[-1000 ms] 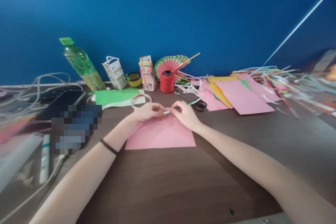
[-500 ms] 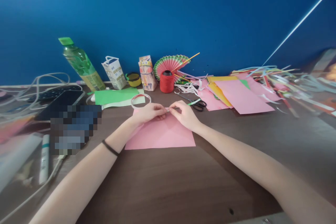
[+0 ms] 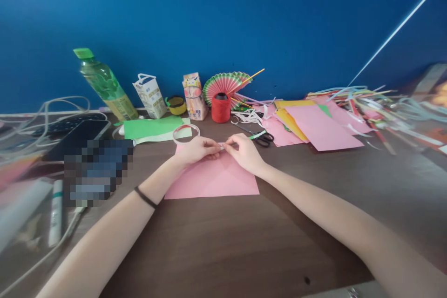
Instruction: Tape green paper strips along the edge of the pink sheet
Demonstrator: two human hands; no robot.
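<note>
From where I stand, both hands meet over a pink sheet (image 3: 213, 179) that lies flat on the dark table (image 3: 216, 242). The left hand (image 3: 199, 150) has thumb and fingers pinched together on a small white piece (image 3: 221, 147), and the right hand (image 3: 244, 152) pinches it too, its fingertips just beside the left's. The piece sits between them, above the sheet's far edge — too small to make out its shape. A tape ring (image 3: 181, 142) lies just beyond the left hand; black-handled scissors (image 3: 265, 138) rest near the right, with a red spool (image 3: 220, 109) farther back.
</note>
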